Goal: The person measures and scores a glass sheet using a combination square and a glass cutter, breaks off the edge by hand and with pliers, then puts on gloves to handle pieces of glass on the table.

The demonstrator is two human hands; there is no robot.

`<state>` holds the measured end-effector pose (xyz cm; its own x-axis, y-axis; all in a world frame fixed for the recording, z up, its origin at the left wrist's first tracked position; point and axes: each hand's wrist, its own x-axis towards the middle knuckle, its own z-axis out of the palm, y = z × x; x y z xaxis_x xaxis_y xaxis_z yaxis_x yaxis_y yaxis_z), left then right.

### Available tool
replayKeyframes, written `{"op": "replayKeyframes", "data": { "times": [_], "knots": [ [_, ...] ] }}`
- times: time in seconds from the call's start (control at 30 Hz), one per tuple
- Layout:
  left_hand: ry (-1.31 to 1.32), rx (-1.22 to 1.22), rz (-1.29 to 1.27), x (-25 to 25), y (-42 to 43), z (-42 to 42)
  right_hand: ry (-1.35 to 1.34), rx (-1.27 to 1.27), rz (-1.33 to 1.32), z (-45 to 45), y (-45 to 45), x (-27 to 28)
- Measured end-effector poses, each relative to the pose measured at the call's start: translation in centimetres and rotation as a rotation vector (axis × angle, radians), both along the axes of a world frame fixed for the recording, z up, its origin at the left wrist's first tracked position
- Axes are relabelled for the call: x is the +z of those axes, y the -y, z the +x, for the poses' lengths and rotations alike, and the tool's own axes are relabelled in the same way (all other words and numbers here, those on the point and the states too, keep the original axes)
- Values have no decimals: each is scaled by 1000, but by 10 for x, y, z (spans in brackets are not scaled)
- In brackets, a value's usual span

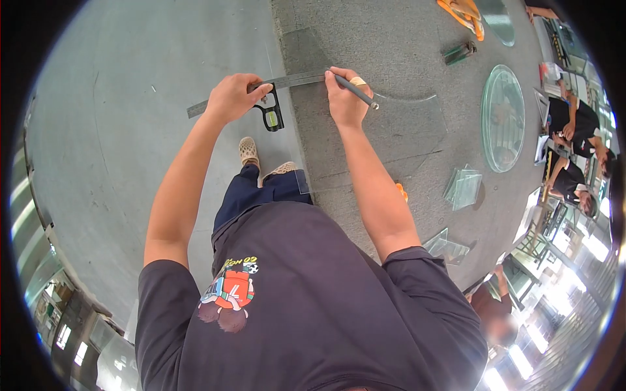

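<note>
My left hand is closed on a combination square, its fingers on the steel blade and thumb by the black head with a yellow-green level vial. The blade lies across a clear glass sheet on the grey felt-topped table. In my right hand is a grey pen-shaped glass cutter, tilted, its tip end beside the blade's far end; the tip itself is too small to make out. A tan bandage wraps one right finger. The sheet's near-left corner overhangs the table edge.
Round glass discs are stacked farther right. Small glass pieces lie nearer, with more offcuts below. An orange cloth and a dark object sit at the top. Other people are at the right.
</note>
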<state>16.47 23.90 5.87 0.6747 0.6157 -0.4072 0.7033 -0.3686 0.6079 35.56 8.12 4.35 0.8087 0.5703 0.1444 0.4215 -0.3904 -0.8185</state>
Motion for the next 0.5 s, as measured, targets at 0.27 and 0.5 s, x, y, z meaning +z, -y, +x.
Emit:
{"op": "replayKeyframes", "data": {
  "times": [0.27, 0.5],
  "knots": [
    [30, 11, -3, -5, 1, -2, 144, 5, 141, -1, 4, -27],
    [33, 20, 4, 1, 3, -2, 57, -18, 98, -1, 1, -20]
  ]
}}
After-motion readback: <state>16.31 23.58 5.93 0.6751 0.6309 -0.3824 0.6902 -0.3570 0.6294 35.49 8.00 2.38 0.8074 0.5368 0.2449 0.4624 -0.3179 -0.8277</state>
